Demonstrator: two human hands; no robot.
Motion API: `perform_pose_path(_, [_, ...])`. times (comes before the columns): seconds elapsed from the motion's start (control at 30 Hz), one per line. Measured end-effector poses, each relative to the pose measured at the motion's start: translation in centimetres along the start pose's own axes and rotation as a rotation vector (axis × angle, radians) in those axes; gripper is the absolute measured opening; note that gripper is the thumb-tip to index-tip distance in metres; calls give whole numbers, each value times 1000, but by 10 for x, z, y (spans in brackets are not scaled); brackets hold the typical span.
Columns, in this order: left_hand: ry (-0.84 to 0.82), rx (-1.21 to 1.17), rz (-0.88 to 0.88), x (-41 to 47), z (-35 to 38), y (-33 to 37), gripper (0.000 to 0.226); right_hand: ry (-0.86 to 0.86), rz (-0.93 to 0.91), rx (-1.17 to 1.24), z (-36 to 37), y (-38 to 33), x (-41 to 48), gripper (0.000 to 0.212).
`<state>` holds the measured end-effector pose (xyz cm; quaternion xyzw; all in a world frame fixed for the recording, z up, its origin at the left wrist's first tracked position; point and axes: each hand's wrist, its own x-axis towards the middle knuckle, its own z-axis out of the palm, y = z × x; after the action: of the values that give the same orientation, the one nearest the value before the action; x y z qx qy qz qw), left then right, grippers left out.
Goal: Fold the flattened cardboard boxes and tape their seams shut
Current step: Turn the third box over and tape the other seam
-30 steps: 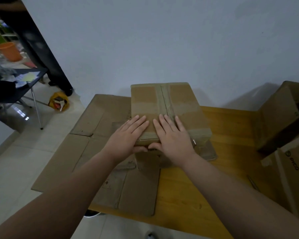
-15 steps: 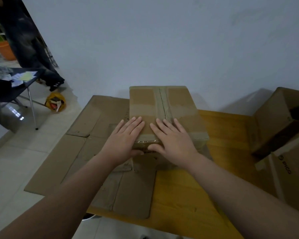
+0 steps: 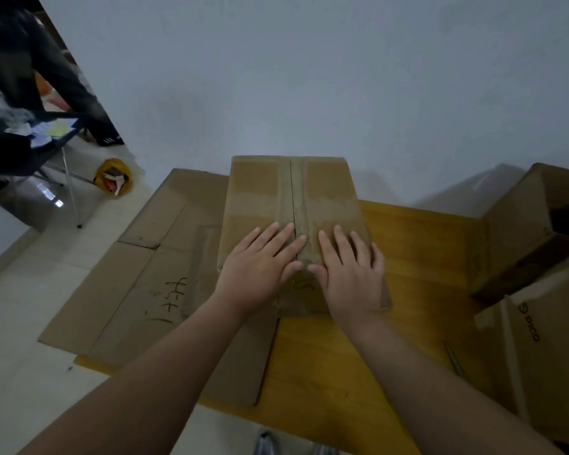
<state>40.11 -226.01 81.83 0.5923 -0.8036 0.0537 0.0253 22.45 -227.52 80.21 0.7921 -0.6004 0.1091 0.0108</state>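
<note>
Pressing the box top: left hand, right hand

"pico" printed on right box; scrawl on flat cardboard unreadable.

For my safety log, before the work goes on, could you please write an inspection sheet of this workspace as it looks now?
Surface: wooden table, partly covered by cardboard.
Job's things: folded box stands on the table, flaps closed, tape strip along its centre seam; flattened cardboard lies to its left, overhanging the table edge.
Clutter: open boxes at the right; a thin pen-like object, too small to identify.
Grippers: left hand and right hand lie flat on the box top, one each side of the seam, fingers straight.
Cables: nothing seen.
Surroundings: white wall, tiled floor, yellow bag, dark table, another person's legs.
</note>
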Motion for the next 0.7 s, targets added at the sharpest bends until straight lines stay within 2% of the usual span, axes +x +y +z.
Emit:
perform_pose_path(0.1, [2,6,0,2,-2,2,61,35,-160,-91,12,11,0,63])
perform_pose_path(0.2, [-12,31,-11,1,-1,1,62,24,-252,-113,15,18,-4,81])
perform_pose_path(0.3, [-2,30,-20,-1,-2,0,62,62,-304,29,2,26,0,62])
perform_pose_path(0.43, [-10,28,-20,-2,-5,1,62,12,-256,275,0,58,7,69])
perform_pose_path(0.53, [-25,-27,-17,1,-9,-1,68,-62,-355,239,14,75,11,64])
perform_pose_path(0.63, [-64,-32,-5,3,-10,-3,79,-40,-449,210,16,81,18,66])
perform_pose_path(0.7, [-88,10,-4,1,-10,-2,83,-49,-377,362,12,79,14,69])
